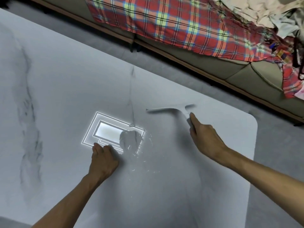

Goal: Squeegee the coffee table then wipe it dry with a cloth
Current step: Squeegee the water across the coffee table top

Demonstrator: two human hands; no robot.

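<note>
A glossy white marble-look coffee table [69, 89] fills most of the head view. My right hand [204, 137] grips the handle of a white squeegee [169, 109], whose blade lies across the tabletop toward the far right side, blurred by motion. My left hand [102, 159] rests on the table near the middle, fingers curled, holding nothing. A patch of water with scattered droplets [133, 142] glistens just right of my left hand, partly over the bright reflection of a ceiling light [107, 131]. No cloth is visible on the table.
A sofa [243, 71] runs along the far side, draped with a red plaid blanket [172, 22] and piled clothes [263, 10] at the right. Grey floor [271, 116] shows between sofa and table. The table's rounded corner [252, 117] lies right of the squeegee.
</note>
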